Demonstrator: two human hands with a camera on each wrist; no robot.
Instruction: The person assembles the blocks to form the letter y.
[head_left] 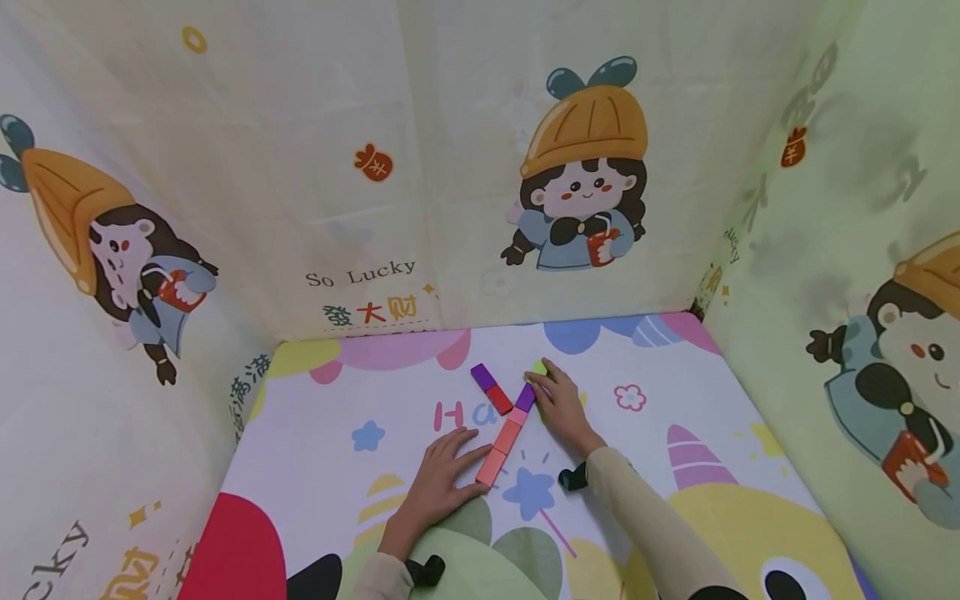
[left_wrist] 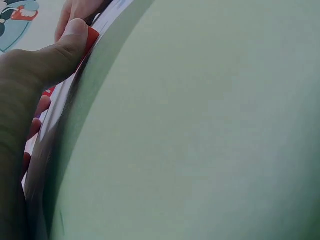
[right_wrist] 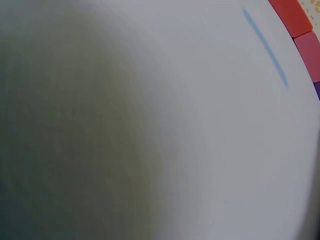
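Note:
On the printed mat, a slanted row of blocks joins end to end: two coral blocks [head_left: 492,467], a pink block [head_left: 517,415] and a purple block [head_left: 526,397]. At its far end my right hand [head_left: 562,411] pinches a yellow-green block [head_left: 540,367], partly covered by the fingers. A red block [head_left: 498,400] and another purple block [head_left: 483,377] branch off to the upper left. My left hand [head_left: 438,477] lies beside the near end, fingers spread, thumb at the lowest coral block. The left wrist view shows that thumb [left_wrist: 70,45] against an orange-red block edge [left_wrist: 91,39].
Printed fabric walls [head_left: 480,192] enclose the mat [head_left: 615,450] at the back and both sides. Dark wrist-worn pieces sit at the left wrist [head_left: 426,572] and the right wrist [head_left: 573,477]. Blocks [right_wrist: 295,17] show at the right wrist view's upper right edge.

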